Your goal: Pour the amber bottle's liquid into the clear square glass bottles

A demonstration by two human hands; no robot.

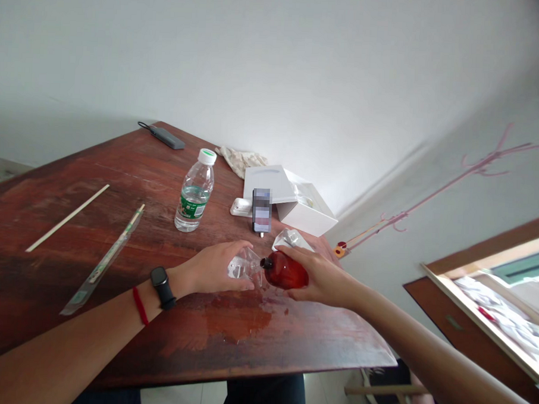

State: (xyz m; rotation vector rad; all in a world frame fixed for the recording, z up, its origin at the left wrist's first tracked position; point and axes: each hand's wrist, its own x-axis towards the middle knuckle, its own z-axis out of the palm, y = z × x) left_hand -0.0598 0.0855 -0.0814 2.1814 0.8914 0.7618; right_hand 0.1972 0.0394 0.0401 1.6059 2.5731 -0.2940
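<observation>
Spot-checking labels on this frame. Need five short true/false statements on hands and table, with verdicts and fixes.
1. The green-labelled bottle stands upright on the table. True.
2. The left hand holds that bottle. False: it holds a clear container.
3. The right hand holds a reddish-brown bottle. True.
4. The watch is on the right wrist. False: left wrist.
5. A puddle lies on the table. True.

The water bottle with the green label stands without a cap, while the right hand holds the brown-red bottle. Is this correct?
Not quite: the head view shows a white cap on the water bottle. The rest is correct: its label is green, and the right hand holds the brown-red bottle.
</observation>
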